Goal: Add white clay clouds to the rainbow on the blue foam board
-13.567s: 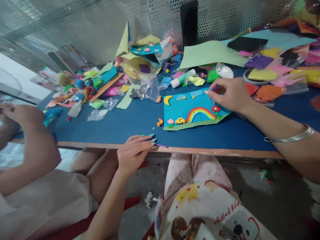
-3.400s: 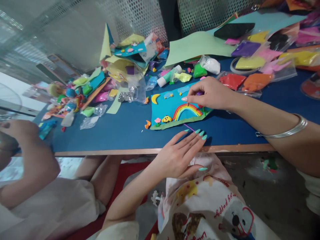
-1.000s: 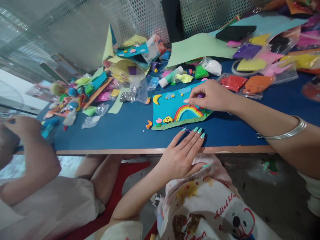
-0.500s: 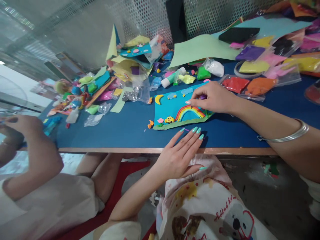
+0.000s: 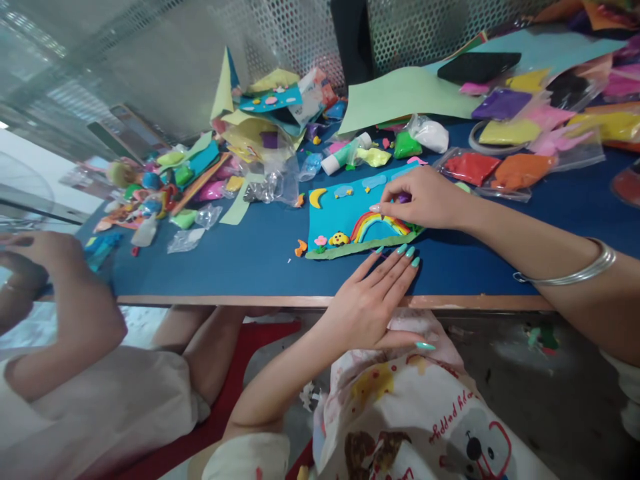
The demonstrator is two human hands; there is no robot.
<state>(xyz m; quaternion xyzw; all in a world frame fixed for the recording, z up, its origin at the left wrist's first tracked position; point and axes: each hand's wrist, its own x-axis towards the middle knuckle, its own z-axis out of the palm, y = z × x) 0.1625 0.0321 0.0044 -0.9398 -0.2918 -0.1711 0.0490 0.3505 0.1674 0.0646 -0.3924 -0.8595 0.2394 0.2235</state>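
Note:
A blue card (image 5: 327,217) lies on the table with clay shapes on it: a yellow moon (image 5: 317,197), blue clouds, a yellow face, a pink flower and a rainbow (image 5: 367,223) above a green strip. Over the card's right part, my right hand (image 5: 430,200) is closed, its thumb and forefinger tips at the rainbow's top. A lump of purple clay (image 5: 403,198) shows inside its curled fingers. My left hand (image 5: 375,297) lies flat at the table's front edge, fingers stretched out just below the card. A thin purple strip is mostly hidden by its fingertips.
Bagged clay, including red (image 5: 471,167) and orange (image 5: 523,172), lies at the right. Behind the card are a glue stick (image 5: 345,155) and a green sheet (image 5: 405,100). Craft pieces are heaped at the left, where another person's arm (image 5: 75,287) rests near the table.
My left hand has slid a little right and forward over the purple strip, covering most of it. My right hand has shifted slightly downward, still at the rainbow.

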